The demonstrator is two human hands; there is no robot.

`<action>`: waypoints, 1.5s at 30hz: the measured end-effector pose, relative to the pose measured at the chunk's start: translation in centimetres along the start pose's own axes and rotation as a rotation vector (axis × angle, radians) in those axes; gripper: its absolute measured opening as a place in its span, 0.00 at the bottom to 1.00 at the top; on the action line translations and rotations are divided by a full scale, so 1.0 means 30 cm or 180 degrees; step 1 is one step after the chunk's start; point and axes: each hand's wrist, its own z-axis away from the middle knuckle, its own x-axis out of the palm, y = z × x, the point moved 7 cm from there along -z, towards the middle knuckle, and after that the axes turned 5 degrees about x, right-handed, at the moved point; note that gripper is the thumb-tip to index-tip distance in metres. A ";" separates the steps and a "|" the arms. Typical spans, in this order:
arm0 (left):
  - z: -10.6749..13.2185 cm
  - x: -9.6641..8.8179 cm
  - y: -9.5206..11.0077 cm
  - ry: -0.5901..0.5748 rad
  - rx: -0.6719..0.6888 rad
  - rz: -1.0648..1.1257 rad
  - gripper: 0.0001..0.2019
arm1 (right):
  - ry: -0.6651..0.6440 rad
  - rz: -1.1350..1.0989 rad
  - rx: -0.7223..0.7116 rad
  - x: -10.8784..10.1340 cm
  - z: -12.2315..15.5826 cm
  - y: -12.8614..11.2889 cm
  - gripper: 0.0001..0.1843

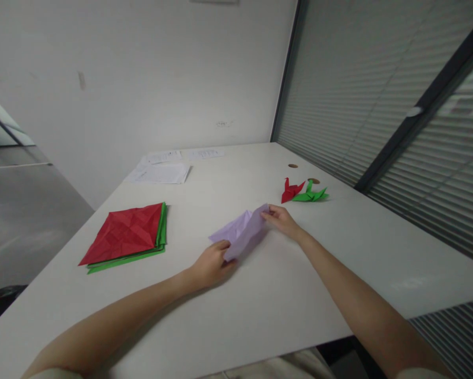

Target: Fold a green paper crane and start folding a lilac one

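Note:
A sheet of purple origami paper [246,234], partly folded with visible creases, is held between both hands just over the white table. My left hand [215,263] grips its near left corner, fingers on top and thumb side toward me. At the upper right corner, my right hand [282,220] pinches the paper's edge between thumb and fingers. One flap of the sheet stands raised and tilted, and its far left point lies low near the tabletop. The underside of the paper is hidden.
On the left lies a stack of creased paper, a red sheet [129,231] over green sheets [162,231]. A red folded crane [291,190] and a green folded crane [311,195] sit at right. Printed papers [161,172] lie at the back of the white table [299,295]; blinds [363,95] border its right.

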 end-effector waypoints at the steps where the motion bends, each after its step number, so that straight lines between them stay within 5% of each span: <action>1: -0.006 -0.002 -0.037 0.0046 -0.0106 0.0177 0.14 | -0.0086 -0.0012 -0.0013 0.000 0.001 -0.006 0.21; 6: -0.019 -0.061 -0.143 0.0485 -0.0119 0.0368 0.14 | -0.0792 0.0435 0.0133 -0.004 0.030 -0.007 0.26; 11: -0.004 -0.028 -0.080 -0.0181 0.0557 -0.0371 0.18 | -0.1303 0.1215 0.0051 -0.015 0.046 0.018 0.19; 16: -0.001 -0.009 -0.066 -0.0222 0.0610 -0.0465 0.21 | -0.1287 0.1444 -0.0202 -0.006 0.031 0.038 0.18; 23: 0.005 -0.019 -0.073 -0.0088 0.0637 -0.0367 0.20 | -0.1101 0.2221 -0.0567 0.003 0.036 0.044 0.19; 28: 0.001 -0.029 -0.084 0.0111 0.0546 -0.0571 0.14 | -0.1005 0.2040 -0.0486 -0.008 0.033 0.018 0.12; 33: -0.003 -0.039 -0.171 0.0437 -0.0343 -0.0278 0.12 | -0.0903 0.1314 -0.0141 -0.004 0.020 0.029 0.17; 35: 0.006 -0.043 -0.210 0.0680 -0.0769 0.0210 0.17 | -0.0635 0.1245 0.0050 -0.009 0.012 0.051 0.20; 39: 0.022 -0.053 -0.229 0.1036 -0.1115 0.0914 0.43 | -0.0032 0.1516 0.0219 -0.014 0.003 0.076 0.21; 45: 0.016 -0.072 -0.223 0.1078 -0.1167 0.0701 0.48 | 0.0381 0.2063 0.0549 -0.008 0.003 0.078 0.11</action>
